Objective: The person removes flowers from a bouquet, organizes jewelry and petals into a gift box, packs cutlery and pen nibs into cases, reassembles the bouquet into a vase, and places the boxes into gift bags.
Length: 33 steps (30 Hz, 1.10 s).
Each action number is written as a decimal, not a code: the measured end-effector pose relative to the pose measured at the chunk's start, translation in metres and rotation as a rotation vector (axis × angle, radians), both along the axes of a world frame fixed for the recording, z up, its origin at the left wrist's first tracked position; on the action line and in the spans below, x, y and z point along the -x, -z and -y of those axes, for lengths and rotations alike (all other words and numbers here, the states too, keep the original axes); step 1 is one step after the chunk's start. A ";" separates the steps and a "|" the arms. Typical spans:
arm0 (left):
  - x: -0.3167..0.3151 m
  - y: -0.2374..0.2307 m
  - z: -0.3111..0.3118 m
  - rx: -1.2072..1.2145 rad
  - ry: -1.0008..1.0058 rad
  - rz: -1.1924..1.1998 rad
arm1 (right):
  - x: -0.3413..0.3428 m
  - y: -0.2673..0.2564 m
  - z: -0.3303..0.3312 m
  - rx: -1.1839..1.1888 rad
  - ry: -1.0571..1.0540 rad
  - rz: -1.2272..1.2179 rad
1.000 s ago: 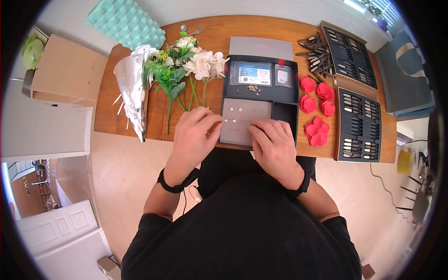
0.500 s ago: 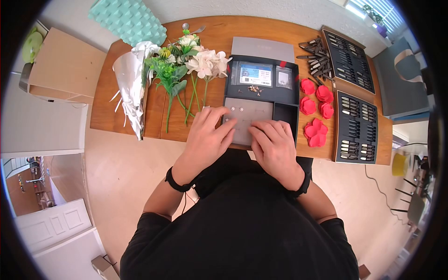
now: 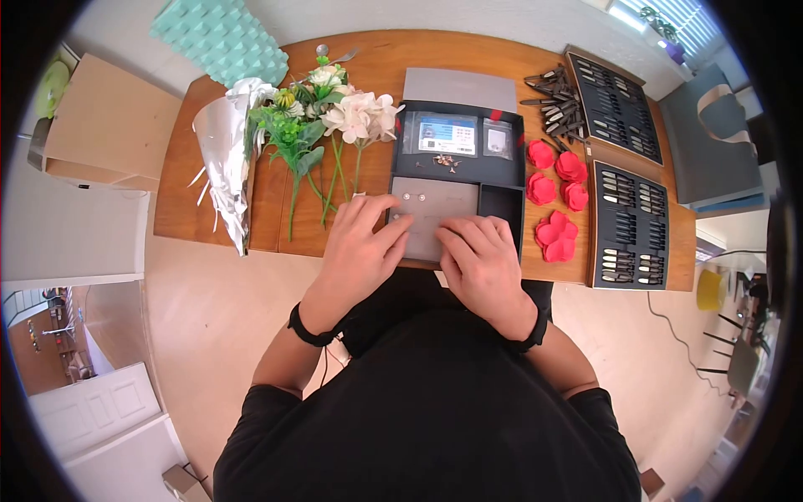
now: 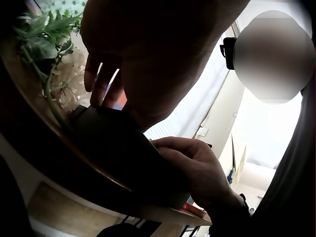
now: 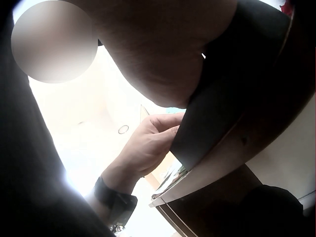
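Observation:
On the table is a dark jewelry box point(image 3: 520, 226) with a grey pad point(image 3: 431, 238). A pair of small round stud earrings point(image 3: 414, 197) sits in the pad's upper left. My left hand point(image 3: 358, 251) reaches over the pad's left edge, its bent fingertips around a small earring point(image 3: 396, 217); I cannot tell whether they pinch it. My right hand point(image 3: 481, 259) rests on the pad's lower right, fingers loosely bent together. In the left wrist view the right hand point(image 4: 192, 165) lies at the box's edge. A small pile of earrings point(image 3: 447, 161) lies in the back compartment.
Plastic bags with a printed card point(image 3: 447, 135) lie in the back compartment. Left are artificial flowers point(image 3: 358, 115) and a foil-like wrapper point(image 3: 222, 159); right are red fabric flowers point(image 3: 555, 236), dark trays of small knife-like pieces point(image 3: 630, 226) and loose pieces point(image 3: 555, 100).
My left hand has moved right over the pad's left edge, covering most of the second earring pair seen earlier. The right hand stays nearly still on the pad.

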<state>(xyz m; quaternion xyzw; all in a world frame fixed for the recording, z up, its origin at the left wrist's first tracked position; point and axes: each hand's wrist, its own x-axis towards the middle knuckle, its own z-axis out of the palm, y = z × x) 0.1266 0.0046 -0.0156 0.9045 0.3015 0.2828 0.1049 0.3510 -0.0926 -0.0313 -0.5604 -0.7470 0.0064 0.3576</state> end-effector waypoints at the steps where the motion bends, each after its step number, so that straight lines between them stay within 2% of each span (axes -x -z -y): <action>1: 0.000 0.001 0.000 0.000 0.003 0.009 | -0.001 -0.001 0.000 -0.002 -0.005 -0.033; 2: 0.000 0.001 0.000 -0.019 -0.011 0.059 | -0.004 -0.004 0.000 -0.002 -0.002 -0.023; 4: 0.002 0.004 -0.003 -0.039 -0.028 0.120 | -0.012 -0.014 0.000 0.005 -0.021 -0.154; 6: 0.006 0.016 -0.006 0.001 -0.122 0.341 | -0.028 -0.037 -0.002 0.032 -0.010 -0.139; 7: 0.008 0.021 -0.008 0.000 -0.122 0.350 | -0.037 -0.050 -0.006 0.058 0.001 -0.135; 9: 0.013 0.030 -0.012 0.266 -0.231 0.557 | -0.055 -0.060 -0.022 0.027 -0.005 -0.108; 11: 0.016 0.045 -0.018 0.304 -0.230 0.589 | -0.067 -0.073 -0.041 0.101 0.026 -0.025; 13: 0.016 0.065 -0.023 0.436 -0.284 0.721 | -0.073 -0.080 -0.063 0.121 0.027 0.065; 17: 0.015 0.073 -0.022 0.492 -0.311 0.784 | -0.080 -0.067 -0.110 0.288 -0.055 0.177; 19: 0.013 0.070 -0.019 0.450 -0.279 0.858 | -0.079 -0.055 -0.127 0.427 -0.043 0.343; 22: 0.011 0.067 -0.016 0.387 -0.291 0.841 | -0.078 -0.046 -0.142 0.499 -0.074 0.408; 28: 0.011 0.063 -0.012 0.257 -0.285 0.738 | -0.074 -0.036 -0.147 0.480 -0.100 0.431; 33: 0.010 0.068 -0.013 0.204 -0.275 0.748 | -0.074 -0.035 -0.153 0.443 -0.144 0.387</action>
